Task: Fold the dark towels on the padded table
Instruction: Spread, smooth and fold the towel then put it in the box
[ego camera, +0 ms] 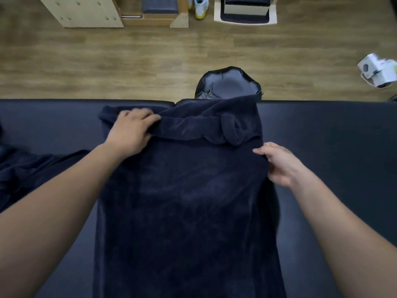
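Dark towel [182,201] lies lengthwise across the padded worktop [333,147], its far end bunched back on itself. My left hand [131,132] curls its fingers [148,118] over that rolled hem; my right hand [279,164] pinches the side edge. By my judgement, the fold goes well only if both far corners are drawn flat and square first, with wrinkles smoothed outward.

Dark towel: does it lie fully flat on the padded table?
No, the dark towel is bunched and rolled at its far end.
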Available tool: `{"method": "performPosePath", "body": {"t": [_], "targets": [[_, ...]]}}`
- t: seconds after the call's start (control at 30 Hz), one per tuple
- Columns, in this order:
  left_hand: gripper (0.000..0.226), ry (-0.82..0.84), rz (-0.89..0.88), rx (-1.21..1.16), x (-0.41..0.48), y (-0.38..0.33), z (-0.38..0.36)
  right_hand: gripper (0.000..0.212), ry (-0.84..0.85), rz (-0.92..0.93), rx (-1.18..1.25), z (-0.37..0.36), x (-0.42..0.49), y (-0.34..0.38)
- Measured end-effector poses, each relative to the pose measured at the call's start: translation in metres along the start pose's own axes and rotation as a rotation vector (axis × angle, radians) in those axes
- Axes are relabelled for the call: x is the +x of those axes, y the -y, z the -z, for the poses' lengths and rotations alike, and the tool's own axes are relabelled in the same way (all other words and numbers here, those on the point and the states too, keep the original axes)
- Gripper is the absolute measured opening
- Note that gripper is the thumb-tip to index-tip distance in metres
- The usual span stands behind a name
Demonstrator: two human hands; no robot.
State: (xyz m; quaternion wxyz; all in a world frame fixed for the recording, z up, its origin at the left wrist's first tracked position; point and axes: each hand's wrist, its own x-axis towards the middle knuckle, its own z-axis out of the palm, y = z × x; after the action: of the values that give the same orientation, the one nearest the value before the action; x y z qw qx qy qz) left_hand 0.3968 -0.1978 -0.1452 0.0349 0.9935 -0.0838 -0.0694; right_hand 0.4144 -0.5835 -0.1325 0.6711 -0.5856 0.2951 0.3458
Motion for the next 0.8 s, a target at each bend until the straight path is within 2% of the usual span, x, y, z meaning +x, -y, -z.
{"method": "performPosePath", "body": {"t": [0.07,0.13,0.2,0.23,0.3,0.37,0.4,0.43,0.5,0.53,0.57,0.63,0.7,0.8], "targets": [[0.031,-0.001,0.129,-0.179,0.015,-0.004,0.002,0.023,-0.085,0.071,-0.231,0.003,0.0,0.003],[0.021,-0.04,0.349,-0.365,0.029,-0.002,0.011,0.03,-0.307,0.224,-0.466,0.008,0.009,0.011],[0.017,-0.006,0.415,-0.419,0.039,-0.001,0.018,0.033,-0.506,0.41,-0.725,0.005,0.016,0.022],[0.016,0.017,0.399,-0.408,0.042,-0.003,0.02,0.042,-0.509,0.511,-0.848,-0.002,0.019,0.026],[0.018,0.039,0.357,-0.386,0.046,-0.007,0.02,0.07,-0.322,0.623,-1.022,-0.024,0.024,0.03],[0.024,0.046,0.35,-0.358,0.044,-0.007,0.018,0.094,-0.083,0.523,-1.144,-0.047,0.033,0.028],[0.026,0.045,0.345,-0.348,0.043,-0.005,0.017,0.097,-0.022,0.468,-1.224,-0.055,0.037,0.029],[0.027,0.045,0.34,-0.34,0.042,-0.002,0.016,0.089,0.004,0.441,-1.274,-0.061,0.043,0.032],[0.031,0.048,0.338,-0.31,0.039,0.004,0.016,0.04,0.011,0.497,-1.143,-0.064,0.051,0.046],[0.034,0.037,0.337,-0.265,0.035,0.009,0.015,0.02,0.01,0.501,-0.958,-0.062,0.051,0.054],[0.037,0.007,0.344,-0.197,0.029,0.014,0.015,0.013,0.03,0.465,-0.733,-0.059,0.051,0.063],[0.045,-0.068,0.457,-0.063,0.013,0.029,0.015,0.015,0.06,0.308,-0.363,-0.049,0.053,0.071],[0.057,-0.084,0.684,-0.048,-0.005,0.044,0.014,0.025,0.002,0.167,-0.269,-0.042,0.055,0.066],[0.063,-0.014,0.912,-0.366,-0.02,0.055,0.008,0.018,-0.166,0.154,-0.176,-0.038,0.063,0.059]]}}
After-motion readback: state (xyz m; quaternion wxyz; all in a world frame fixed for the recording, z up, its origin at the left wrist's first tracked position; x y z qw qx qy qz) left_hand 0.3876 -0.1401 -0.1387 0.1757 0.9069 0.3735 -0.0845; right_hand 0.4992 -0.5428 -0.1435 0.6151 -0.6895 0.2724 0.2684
